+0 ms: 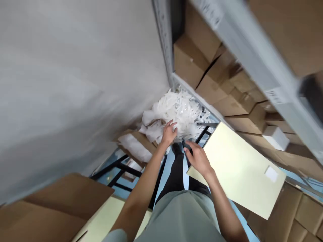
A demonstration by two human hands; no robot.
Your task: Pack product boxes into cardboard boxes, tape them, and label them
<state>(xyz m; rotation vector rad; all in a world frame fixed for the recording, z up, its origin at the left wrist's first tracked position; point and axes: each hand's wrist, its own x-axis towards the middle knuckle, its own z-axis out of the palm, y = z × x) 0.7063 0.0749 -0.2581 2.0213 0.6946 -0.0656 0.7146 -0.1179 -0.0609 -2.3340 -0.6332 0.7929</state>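
Observation:
A heap of white shredded packing material point(183, 106) lies in the corner on the floor, ahead of my feet. My left hand point(169, 133) hovers at the heap's near edge with its fingers apart and nothing in them. I cannot tell whether it touches the heap. My right hand point(198, 157) is in the air above my shoe, its fingers curved and spread, with no object in the grasp. Beside that hand is a pale yellow tabletop point(242, 168) bearing a small white label. Brown cardboard with white wrapping point(138, 146) leans by the wall, left of my left hand.
A white wall point(75, 67) rises on the left. Grey shelving point(252, 50) with cardboard boxes point(191, 64) stands on the right, a small white box point(276, 137) among them. Black metal frames point(128, 169) flank my legs. An open cardboard box point(55, 205) is at lower left.

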